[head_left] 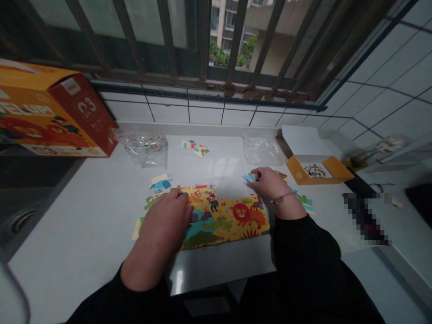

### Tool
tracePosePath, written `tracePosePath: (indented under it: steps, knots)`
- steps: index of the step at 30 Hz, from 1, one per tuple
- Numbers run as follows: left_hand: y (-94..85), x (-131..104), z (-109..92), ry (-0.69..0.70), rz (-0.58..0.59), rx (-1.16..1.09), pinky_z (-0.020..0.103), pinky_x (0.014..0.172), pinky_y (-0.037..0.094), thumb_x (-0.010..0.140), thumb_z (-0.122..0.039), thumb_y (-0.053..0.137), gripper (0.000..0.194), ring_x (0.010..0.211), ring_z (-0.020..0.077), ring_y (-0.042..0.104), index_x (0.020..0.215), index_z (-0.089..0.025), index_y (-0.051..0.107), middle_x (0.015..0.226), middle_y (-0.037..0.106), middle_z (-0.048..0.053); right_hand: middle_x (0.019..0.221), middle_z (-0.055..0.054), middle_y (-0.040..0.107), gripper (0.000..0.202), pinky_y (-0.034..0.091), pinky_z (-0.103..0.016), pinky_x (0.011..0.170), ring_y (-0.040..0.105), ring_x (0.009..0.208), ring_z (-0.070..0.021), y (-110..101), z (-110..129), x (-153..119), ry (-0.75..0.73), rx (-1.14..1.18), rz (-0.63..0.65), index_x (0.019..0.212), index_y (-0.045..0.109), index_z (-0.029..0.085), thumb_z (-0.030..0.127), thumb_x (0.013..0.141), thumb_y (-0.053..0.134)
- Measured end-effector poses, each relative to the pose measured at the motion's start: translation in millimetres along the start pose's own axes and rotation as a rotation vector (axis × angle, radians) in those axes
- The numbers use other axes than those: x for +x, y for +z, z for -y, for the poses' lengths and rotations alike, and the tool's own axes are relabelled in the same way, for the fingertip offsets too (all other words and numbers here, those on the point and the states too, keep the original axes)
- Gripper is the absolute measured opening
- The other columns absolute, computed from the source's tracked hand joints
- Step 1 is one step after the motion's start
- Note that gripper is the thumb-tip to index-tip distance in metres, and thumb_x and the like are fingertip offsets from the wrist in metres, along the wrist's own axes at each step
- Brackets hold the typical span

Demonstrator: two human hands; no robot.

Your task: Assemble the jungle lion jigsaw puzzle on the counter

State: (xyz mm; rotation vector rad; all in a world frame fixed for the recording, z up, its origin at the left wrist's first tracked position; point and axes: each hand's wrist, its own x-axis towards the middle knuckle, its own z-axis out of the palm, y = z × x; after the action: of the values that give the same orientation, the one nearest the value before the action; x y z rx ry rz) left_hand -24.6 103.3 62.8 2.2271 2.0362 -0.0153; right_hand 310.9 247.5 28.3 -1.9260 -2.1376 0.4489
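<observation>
A partly joined jigsaw puzzle (221,220) lies on the white countertop, picturing lions, a crocodile and a small figure in blue. My left hand (165,216) rests over its left side, thumb and forefinger apart on the pieces; its other fingers are mostly hidden. Beyond the puzzle's upper right corner, my right hand (270,182) pinches a light blue puzzle piece (249,178) between thumb and fingers. Loose pieces (160,183) lie around my left hand, some partly covered by it. More pieces (305,202) lie to the right of my right wrist.
Loose pieces (195,147) lie at the back. A clear bag of pieces (145,146) and another clear plastic bag (263,149) lie near the wall. An opened yellow box (319,171) stands right, a large orange box (57,112) left. A barred window (202,45) is behind.
</observation>
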Motion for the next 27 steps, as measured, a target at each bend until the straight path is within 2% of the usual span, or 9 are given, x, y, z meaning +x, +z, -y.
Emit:
tracePosePath:
  steps: [4,9,14,18,21,23,25,27]
  knots:
    - [-3.8,-0.6,-0.1,-0.013,0.016,-0.011,0.049,0.102,0.06,0.109,-0.025,0.054,0.028,0.109,0.0339,0.074,0.112,-0.014,0.079,0.124,0.074,0.019,0.106,-0.008,0.075,0.045,0.054,-0.037,0.08,0.071,0.093,-0.0262,1.4,-3.3,-1.8,-0.037,0.147,-0.078,0.109,0.07,0.023,0.033,0.072,0.095]
    - [-2.4,-1.4,-0.2,-0.01,0.011,-0.018,0.049,0.103,0.06,0.108,-0.026,0.054,0.027,0.11,0.0329,0.073,0.108,-0.016,0.079,0.124,0.074,0.018,0.086,0.0,0.074,0.03,0.048,-0.033,0.068,0.067,0.073,-0.0203,-3.7,7.0,-5.8,-0.017,0.382,-0.058,0.106,0.063,0.025,0.036,0.085,0.082]
    - [-0.6,-1.0,3.1,0.007,0.013,-0.072,0.048,0.103,0.06,0.107,-0.025,0.054,0.027,0.109,0.0318,0.074,0.101,-0.018,0.079,0.123,0.076,0.017,0.085,0.0,0.075,0.028,0.046,-0.03,0.063,0.066,0.069,-0.0174,-0.5,19.9,-7.2,0.02,0.615,0.04,0.104,0.062,0.025,0.041,0.09,0.078]
    - [-6.0,0.3,32.5,-0.007,-0.004,-0.188,0.045,0.103,0.061,0.105,-0.024,0.055,0.028,0.11,0.0306,0.075,0.108,-0.021,0.082,0.121,0.078,0.014,0.081,0.002,0.072,0.029,0.043,-0.029,0.056,0.061,0.061,-0.0162,7.4,18.2,-5.3,0.059,0.7,0.074,0.104,0.06,0.025,0.044,0.089,0.077]
    - [-12.7,0.3,66.7,-0.134,-0.087,-0.178,0.049,0.107,0.06,0.101,-0.024,0.059,0.029,0.113,0.0349,0.075,0.118,-0.017,0.082,0.122,0.078,0.018,0.079,0.002,0.071,0.031,0.043,-0.029,0.056,0.061,0.06,-0.0164,11.9,13.3,-2.5,0.069,0.67,0.022,0.102,0.06,0.025,0.046,0.088,0.078]
    - [-15.4,0.7,85.4,-0.222,-0.1,-0.135,0.052,0.112,0.057,0.101,-0.027,0.064,0.033,0.121,0.0397,0.074,0.125,-0.011,0.079,0.13,0.077,0.022,0.08,0.001,0.072,0.031,0.044,-0.029,0.058,0.061,0.062,-0.0168,13.9,10.4,-0.6,0.069,0.646,-0.011,0.102,0.061,0.025,0.047,0.087,0.077]
    - [-15.2,2.8,96.5,-0.26,-0.101,-0.121,0.053,0.115,0.056,0.101,-0.03,0.068,0.038,0.126,0.0419,0.073,0.13,-0.007,0.076,0.136,0.075,0.025,0.082,0.0,0.073,0.031,0.045,-0.03,0.06,0.063,0.065,-0.0176,15.3,8.4,1.0,0.063,0.632,-0.037,0.102,0.062,0.024,0.047,0.088,0.077]
    - [-12.2,7.3,100.1,-0.251,-0.107,-0.123,0.052,0.116,0.055,0.1,-0.032,0.071,0.041,0.128,0.0408,0.072,0.134,-0.01,0.074,0.14,0.074,0.024,0.083,-0.001,0.074,0.031,0.046,-0.031,0.063,0.065,0.069,-0.0188,16.1,7.0,2.2,0.059,0.606,-0.059,0.103,0.063,0.023,0.047,0.088,0.076]
